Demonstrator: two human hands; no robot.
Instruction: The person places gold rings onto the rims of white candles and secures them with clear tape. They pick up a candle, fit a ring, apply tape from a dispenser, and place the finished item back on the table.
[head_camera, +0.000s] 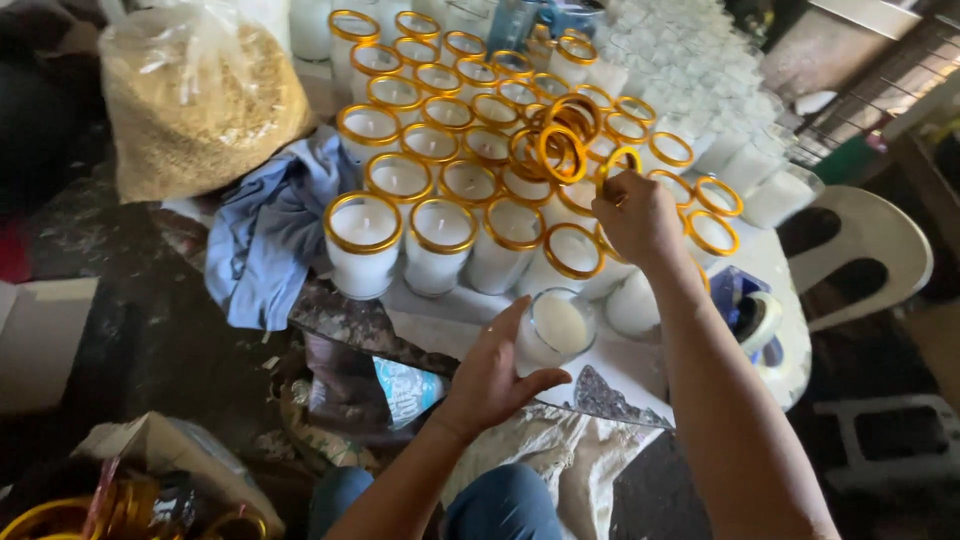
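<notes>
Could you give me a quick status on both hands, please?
Left hand gripping unringed candle glass. Right hand pinching gold ring. Loose ring pile beside it.

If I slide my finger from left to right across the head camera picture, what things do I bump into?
Clear bag of tan grain → crumpled blue cloth → gold-rimmed candle glass at the front corner → left hand on a rimless candle glass → right hand pinching a gold ring → white plastic chair.
</notes>
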